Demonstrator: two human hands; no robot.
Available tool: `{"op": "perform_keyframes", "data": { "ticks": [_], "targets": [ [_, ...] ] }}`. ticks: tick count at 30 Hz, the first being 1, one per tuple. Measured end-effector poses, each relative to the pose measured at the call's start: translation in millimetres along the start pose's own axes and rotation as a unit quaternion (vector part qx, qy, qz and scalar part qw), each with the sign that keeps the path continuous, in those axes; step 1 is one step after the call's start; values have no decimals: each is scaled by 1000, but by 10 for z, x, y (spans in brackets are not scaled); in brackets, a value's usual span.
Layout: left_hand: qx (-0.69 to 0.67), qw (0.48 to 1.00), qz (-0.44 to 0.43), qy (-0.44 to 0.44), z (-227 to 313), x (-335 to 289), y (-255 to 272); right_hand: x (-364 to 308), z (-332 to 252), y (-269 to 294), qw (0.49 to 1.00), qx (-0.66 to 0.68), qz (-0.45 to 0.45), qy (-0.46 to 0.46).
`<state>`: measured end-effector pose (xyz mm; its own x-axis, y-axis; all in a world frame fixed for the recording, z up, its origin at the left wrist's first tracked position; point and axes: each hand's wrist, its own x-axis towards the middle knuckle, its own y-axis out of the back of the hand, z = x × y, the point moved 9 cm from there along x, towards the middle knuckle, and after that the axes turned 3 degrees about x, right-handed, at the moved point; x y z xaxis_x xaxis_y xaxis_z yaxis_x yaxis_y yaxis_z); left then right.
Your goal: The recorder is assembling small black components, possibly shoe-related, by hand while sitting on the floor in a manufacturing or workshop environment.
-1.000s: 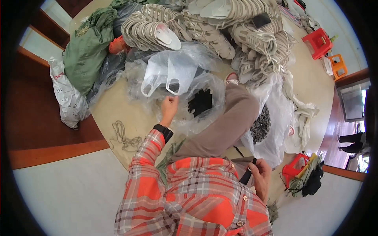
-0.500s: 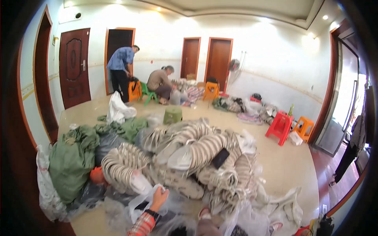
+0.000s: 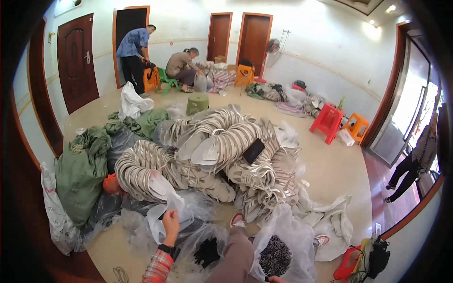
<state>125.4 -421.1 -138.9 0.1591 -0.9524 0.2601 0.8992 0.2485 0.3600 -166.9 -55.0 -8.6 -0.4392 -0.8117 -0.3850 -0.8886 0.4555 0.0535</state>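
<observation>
My left hand (image 3: 170, 220), below a plaid cuff and dark wristband, is closed on a white plastic bag (image 3: 158, 218). Just beyond it curves a bundle of nested beige and white shoe uppers (image 3: 141, 165). More bundles of uppers (image 3: 229, 146) are heaped to the right, with a black phone (image 3: 254, 151) lying on them. Only a sliver of my right hand (image 3: 276, 279) shows at the lower edge, by a clear bag (image 3: 302, 245) holding many small dark rings or buckles (image 3: 275, 255); its fingers are mostly hidden. Something black, perhaps gloves (image 3: 206, 252), lies in plastic beside my leg.
Green sacks (image 3: 85, 174) stand at the left and a green stool (image 3: 197, 104) behind the heap. Two people (image 3: 134, 52) work at the back, beside orange and green seats. Red (image 3: 326, 122) and orange stools (image 3: 356, 127) are at right. Someone stands by the doorway (image 3: 415, 155).
The view has tipped downward, bringing the bag of dark rings and a sliver of my right hand into sight. My left hand has shifted left and stays closed on the white bag.
</observation>
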Motion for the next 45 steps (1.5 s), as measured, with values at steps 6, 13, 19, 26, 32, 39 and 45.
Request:
{"op": "perform_keyframes", "data": {
  "ticks": [6, 13, 19, 26, 32, 39, 45],
  "targets": [
    [-106, 975, -158, 115, 63, -1486, -64, -733, 14, -32, 986, -93, -44, 134],
    [12, 999, -48, -20, -231, -1305, 320, -989, 182, 119, 995, -64, -19, 69],
    [90, 995, 41, 20, -206, -233, 637, -939, 207, -208, 994, -62, -75, 42],
    [220, 970, -99, 15, -780, 241, -243, -681, 285, -208, 994, -92, -45, -26],
    [237, 891, -285, 264, -1366, 78, -967, -261, 240, -373, 994, -75, 5, -74],
    [278, 919, -201, -194, -438, 39, -640, 550, 7, -919, 976, -135, -158, -69],
    [247, 915, -173, -268, -194, 100, -170, 1025, 19, -2803, 863, -189, -460, 91]
  ]
}}
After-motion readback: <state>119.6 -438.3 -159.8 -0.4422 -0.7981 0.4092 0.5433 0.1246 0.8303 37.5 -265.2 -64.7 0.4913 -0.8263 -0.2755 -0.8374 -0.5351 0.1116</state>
